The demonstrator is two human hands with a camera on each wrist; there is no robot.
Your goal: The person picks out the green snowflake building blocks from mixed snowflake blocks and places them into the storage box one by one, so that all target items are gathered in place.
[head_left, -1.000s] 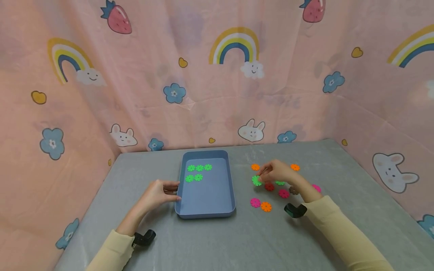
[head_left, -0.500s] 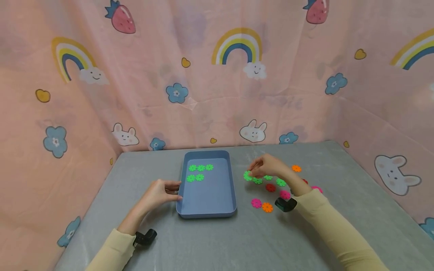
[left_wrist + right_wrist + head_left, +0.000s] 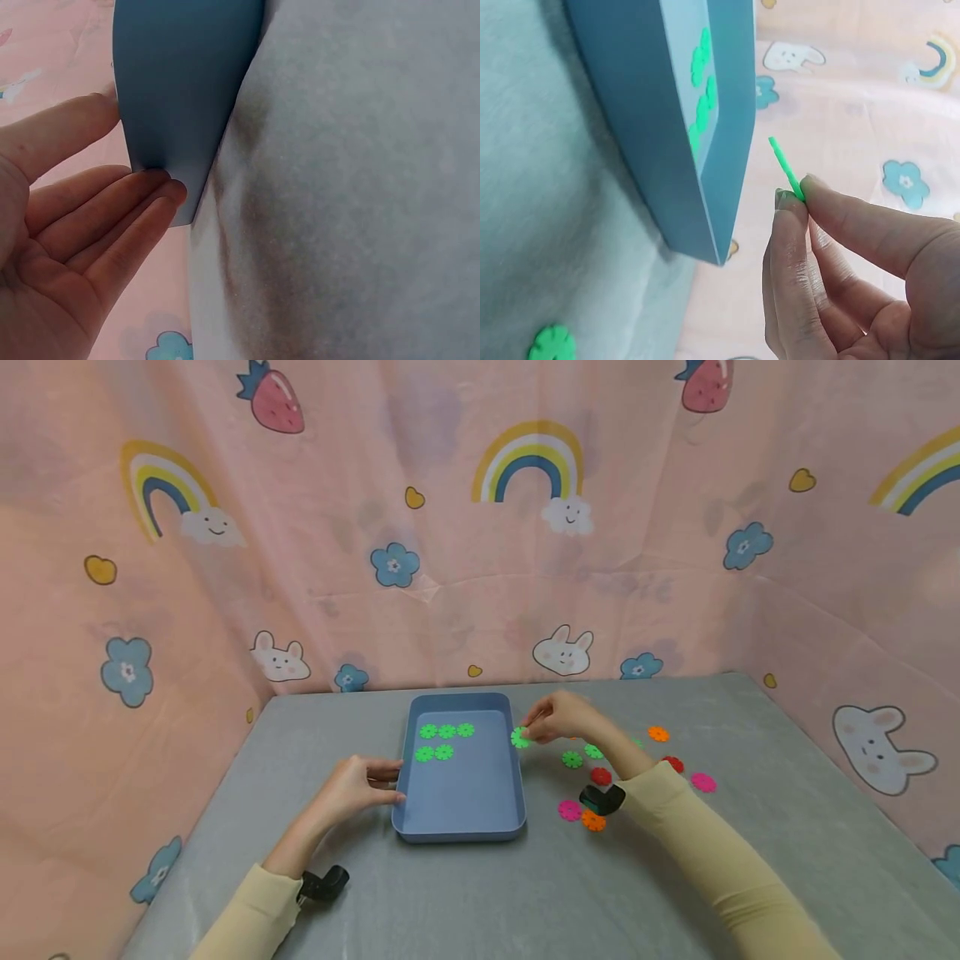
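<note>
A blue tray (image 3: 461,827) lies on the grey table, with several green flower discs (image 3: 446,741) in its far left corner. My right hand (image 3: 557,718) pinches one green disc (image 3: 520,737) just above the tray's right rim; the right wrist view shows this disc (image 3: 786,169) edge-on between thumb and fingers, beside the tray wall (image 3: 731,112). My left hand (image 3: 352,785) rests with straight fingers against the tray's left wall; its fingertips (image 3: 161,184) touch the tray (image 3: 184,82) there.
Loose discs lie right of the tray: green ones (image 3: 573,760), red (image 3: 601,776), pink (image 3: 703,782), orange (image 3: 658,734), and a pink and orange pair (image 3: 581,815) near my right wrist. Pink patterned cloth walls (image 3: 480,527) close in the table on three sides.
My right hand lifted a green disc from the loose pile and carried it left to the tray's right rim. The left hand stayed at the tray's left wall.
</note>
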